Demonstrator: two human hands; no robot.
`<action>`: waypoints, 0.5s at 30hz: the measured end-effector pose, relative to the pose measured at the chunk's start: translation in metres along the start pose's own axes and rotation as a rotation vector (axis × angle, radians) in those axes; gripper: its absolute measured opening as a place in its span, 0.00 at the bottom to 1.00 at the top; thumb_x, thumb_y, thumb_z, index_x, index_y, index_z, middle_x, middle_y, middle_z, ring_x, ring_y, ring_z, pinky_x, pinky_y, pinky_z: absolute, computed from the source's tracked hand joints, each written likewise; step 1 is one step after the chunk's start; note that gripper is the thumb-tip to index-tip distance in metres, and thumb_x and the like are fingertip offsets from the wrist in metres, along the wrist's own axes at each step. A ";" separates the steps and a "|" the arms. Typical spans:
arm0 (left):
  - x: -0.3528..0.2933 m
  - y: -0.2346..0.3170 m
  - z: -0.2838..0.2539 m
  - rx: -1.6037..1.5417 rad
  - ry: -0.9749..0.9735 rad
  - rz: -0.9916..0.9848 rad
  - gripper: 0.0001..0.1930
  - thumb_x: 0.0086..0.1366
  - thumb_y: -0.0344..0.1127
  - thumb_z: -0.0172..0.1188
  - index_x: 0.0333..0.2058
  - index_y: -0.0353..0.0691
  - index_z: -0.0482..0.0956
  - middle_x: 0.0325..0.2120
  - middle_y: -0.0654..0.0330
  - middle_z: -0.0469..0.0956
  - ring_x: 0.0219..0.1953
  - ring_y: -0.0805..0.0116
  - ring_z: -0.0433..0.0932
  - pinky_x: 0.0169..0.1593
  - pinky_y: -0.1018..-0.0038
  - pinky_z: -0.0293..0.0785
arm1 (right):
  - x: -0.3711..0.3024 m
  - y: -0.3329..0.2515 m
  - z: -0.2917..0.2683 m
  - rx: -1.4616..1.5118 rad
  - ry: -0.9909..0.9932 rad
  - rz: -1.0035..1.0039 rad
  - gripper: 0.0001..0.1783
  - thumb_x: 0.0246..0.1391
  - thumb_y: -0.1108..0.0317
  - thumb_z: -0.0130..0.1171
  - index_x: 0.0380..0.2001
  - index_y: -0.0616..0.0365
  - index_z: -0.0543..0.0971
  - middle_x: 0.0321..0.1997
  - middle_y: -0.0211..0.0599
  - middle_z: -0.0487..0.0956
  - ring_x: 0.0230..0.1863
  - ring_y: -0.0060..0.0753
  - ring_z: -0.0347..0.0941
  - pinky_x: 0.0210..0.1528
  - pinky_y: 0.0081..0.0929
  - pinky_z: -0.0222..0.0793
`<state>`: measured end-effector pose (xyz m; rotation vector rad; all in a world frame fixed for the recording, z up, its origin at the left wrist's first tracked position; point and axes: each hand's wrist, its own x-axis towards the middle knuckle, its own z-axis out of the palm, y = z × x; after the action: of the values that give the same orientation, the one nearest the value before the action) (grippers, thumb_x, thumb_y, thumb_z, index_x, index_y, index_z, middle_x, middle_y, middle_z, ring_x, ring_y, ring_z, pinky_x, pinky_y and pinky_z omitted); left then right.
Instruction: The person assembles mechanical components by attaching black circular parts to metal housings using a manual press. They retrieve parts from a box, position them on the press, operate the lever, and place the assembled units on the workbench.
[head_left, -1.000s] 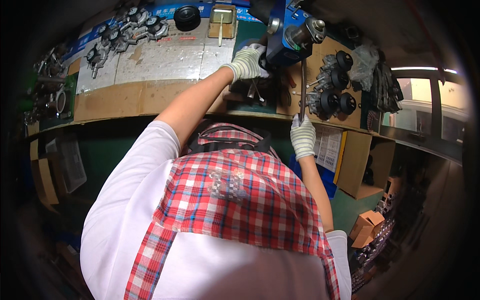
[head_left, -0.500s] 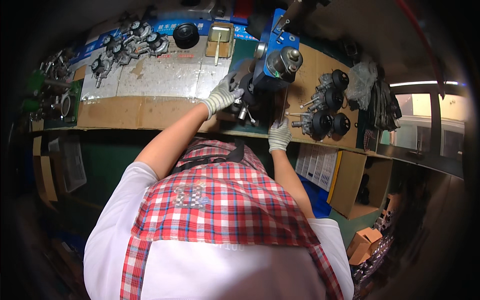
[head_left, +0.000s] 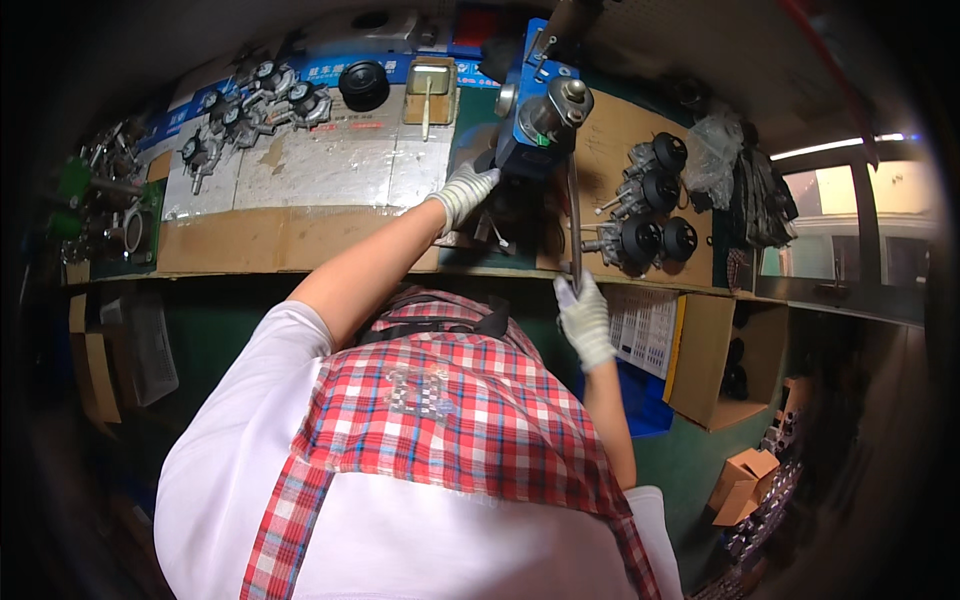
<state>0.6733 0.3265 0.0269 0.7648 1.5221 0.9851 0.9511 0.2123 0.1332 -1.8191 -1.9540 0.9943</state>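
Note:
A blue hand press point(head_left: 520, 150) with a round metal shaft end stands on the bench ahead of me. My left hand point(head_left: 468, 195), in a striped white glove, is closed at the left of the press on a metal assembly point(head_left: 490, 232); most of that assembly is in shadow or behind the hand. My right hand point(head_left: 585, 322), gloved too, grips the lower end of the press's long lever point(head_left: 574, 220) just in front of the bench edge. Right of the lever sit several metal assemblies with black round caps point(head_left: 641, 243).
Several similar assemblies point(head_left: 235, 118) lie at the back left, near a black round part point(head_left: 364, 86) and a tray with a brush point(head_left: 430, 92). Green fixtures point(head_left: 75, 190) stand far left. Below the bench at right are a white basket point(head_left: 643, 325) and a cardboard box point(head_left: 712, 370).
My right hand has come down toward me, bringing the lever's end past the bench edge. My left hand has shifted slightly right, closer to the press.

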 end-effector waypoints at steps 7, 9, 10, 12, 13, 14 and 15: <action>0.002 0.030 0.004 -0.177 0.000 0.248 0.26 0.66 0.48 0.64 0.59 0.47 0.75 0.47 0.61 0.81 0.45 0.69 0.77 0.49 0.71 0.74 | -0.059 -0.072 -0.129 1.231 -0.326 -0.039 0.52 0.59 0.30 0.52 0.71 0.59 0.55 0.37 0.47 0.78 0.22 0.26 0.75 0.23 0.24 0.77; -0.015 0.041 -0.013 -0.186 -0.063 0.013 0.24 0.66 0.46 0.63 0.55 0.37 0.76 0.43 0.57 0.81 0.41 0.65 0.78 0.46 0.68 0.76 | -0.046 -0.043 -0.106 1.380 -0.344 -0.004 0.55 0.56 0.26 0.50 0.71 0.60 0.55 0.41 0.51 0.77 0.24 0.29 0.77 0.24 0.27 0.79; -0.017 0.037 -0.026 -0.128 -0.064 -0.074 0.23 0.66 0.45 0.62 0.53 0.34 0.76 0.42 0.55 0.81 0.40 0.64 0.79 0.45 0.67 0.77 | -0.034 -0.024 -0.082 1.326 -0.361 0.118 0.55 0.55 0.25 0.51 0.70 0.60 0.56 0.43 0.52 0.77 0.28 0.33 0.78 0.29 0.30 0.80; -0.025 0.028 -0.046 -0.041 0.009 -0.040 0.28 0.63 0.45 0.64 0.53 0.28 0.74 0.43 0.49 0.80 0.41 0.61 0.79 0.46 0.66 0.77 | -0.012 -0.013 -0.028 1.041 -0.321 0.209 0.54 0.54 0.25 0.52 0.68 0.59 0.59 0.46 0.52 0.77 0.35 0.38 0.79 0.37 0.36 0.82; -0.031 0.021 -0.057 0.001 0.050 -0.027 0.30 0.61 0.45 0.65 0.53 0.26 0.72 0.43 0.46 0.80 0.42 0.60 0.80 0.46 0.65 0.77 | -0.001 -0.022 -0.004 1.024 -0.363 0.266 0.51 0.56 0.28 0.53 0.68 0.60 0.60 0.45 0.50 0.77 0.35 0.38 0.79 0.37 0.32 0.81; -0.034 0.011 -0.070 0.025 0.088 0.022 0.30 0.60 0.44 0.66 0.52 0.25 0.70 0.43 0.46 0.79 0.42 0.60 0.79 0.45 0.64 0.78 | 0.010 -0.033 0.017 1.004 -0.403 0.324 0.49 0.58 0.31 0.55 0.67 0.60 0.60 0.45 0.47 0.78 0.34 0.37 0.80 0.37 0.29 0.80; -0.042 0.013 -0.079 0.024 0.115 0.010 0.30 0.60 0.44 0.66 0.52 0.25 0.69 0.43 0.46 0.79 0.43 0.60 0.79 0.46 0.64 0.77 | 0.022 -0.044 0.038 1.013 -0.413 0.347 0.47 0.59 0.34 0.56 0.67 0.59 0.60 0.47 0.47 0.77 0.34 0.37 0.80 0.37 0.30 0.81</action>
<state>0.6021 0.2816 0.0603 0.7445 1.6327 1.0349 0.8899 0.2245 0.1289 -1.3838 -0.9038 2.0911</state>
